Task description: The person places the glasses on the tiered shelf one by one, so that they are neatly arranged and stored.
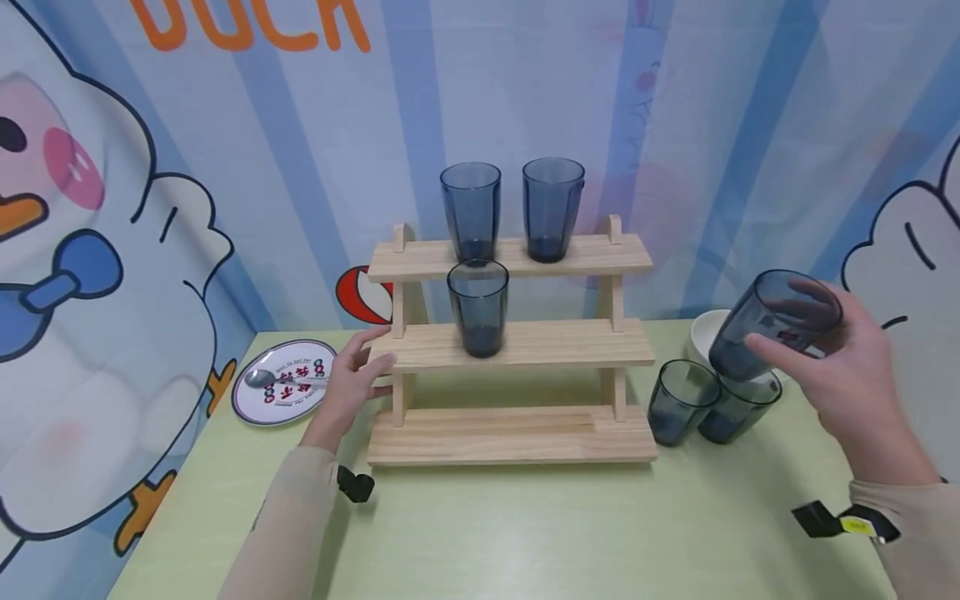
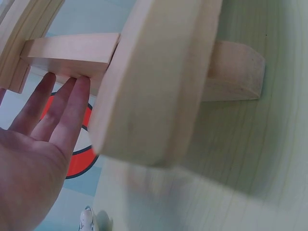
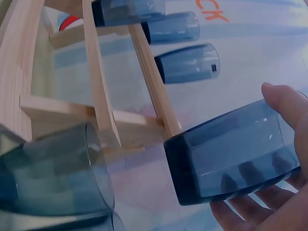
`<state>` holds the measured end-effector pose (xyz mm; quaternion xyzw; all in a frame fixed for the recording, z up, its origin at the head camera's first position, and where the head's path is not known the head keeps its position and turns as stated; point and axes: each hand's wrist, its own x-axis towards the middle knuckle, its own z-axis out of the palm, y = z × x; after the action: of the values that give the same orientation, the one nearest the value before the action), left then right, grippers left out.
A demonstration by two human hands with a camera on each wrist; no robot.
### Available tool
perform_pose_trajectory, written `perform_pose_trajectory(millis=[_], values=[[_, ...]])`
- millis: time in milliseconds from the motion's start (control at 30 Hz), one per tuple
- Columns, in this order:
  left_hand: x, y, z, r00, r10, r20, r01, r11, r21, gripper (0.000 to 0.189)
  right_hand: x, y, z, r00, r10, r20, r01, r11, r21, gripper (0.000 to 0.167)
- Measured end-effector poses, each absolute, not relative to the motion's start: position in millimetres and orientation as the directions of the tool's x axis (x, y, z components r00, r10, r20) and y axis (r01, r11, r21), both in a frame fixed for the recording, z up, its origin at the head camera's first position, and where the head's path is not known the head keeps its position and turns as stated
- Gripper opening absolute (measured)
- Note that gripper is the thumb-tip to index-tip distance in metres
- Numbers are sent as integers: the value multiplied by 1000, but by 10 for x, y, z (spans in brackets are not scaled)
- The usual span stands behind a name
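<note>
A wooden three-tier rack (image 1: pixel 525 342) stands mid-table. My left hand (image 1: pixel 352 375) rests against its left end at the middle shelf; in the left wrist view straight fingers (image 2: pixel 72 108) touch an upright, and the thumb is out of sight there. My right hand (image 1: pixel 851 367) grips a blue-tinted glass (image 1: pixel 776 321), raised and tilted right of the rack, thumb on one side and fingers (image 3: pixel 240 211) round the other. Below it, two similar glasses, a nearer one (image 1: pixel 681 400) and a farther one (image 1: pixel 738 408), stand on the table.
Two glasses, one left (image 1: pixel 471 208) and one right (image 1: pixel 553 208), stand on the top shelf, and one glass (image 1: pixel 478 308) on the middle shelf. A printed plate (image 1: pixel 262 408) bearing a spoon (image 1: pixel 260 378) lies left. Behind the right-hand glasses is a white bowl (image 1: pixel 701 333).
</note>
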<state>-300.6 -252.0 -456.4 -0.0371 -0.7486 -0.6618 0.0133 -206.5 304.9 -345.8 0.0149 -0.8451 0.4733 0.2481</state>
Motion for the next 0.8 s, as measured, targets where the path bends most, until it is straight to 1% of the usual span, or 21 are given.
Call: perform_pose_trajectory(millis=[133,300,600,800], values=[[-3008,-2517,-4559,-997,37,67,71,123,990,51,-2150,2864,-3396,-905,139,402,-277,524,-805,76],[-3013,-2520,-4563,-997,35,69,73,118,990,51,-2277,2606,-3349,-935,91,344,-253,511,-822,77],[-3001,-2530,-4559,-997,39,69,73,105,992,52,-2541,2155,-3338,-939,2,344,-309,436,-845,78],[-3011,-2530,-4568,-997,35,71,74,110,991,51,-2635,1908,-3364,-954,-60,295,-294,402,-868,77]])
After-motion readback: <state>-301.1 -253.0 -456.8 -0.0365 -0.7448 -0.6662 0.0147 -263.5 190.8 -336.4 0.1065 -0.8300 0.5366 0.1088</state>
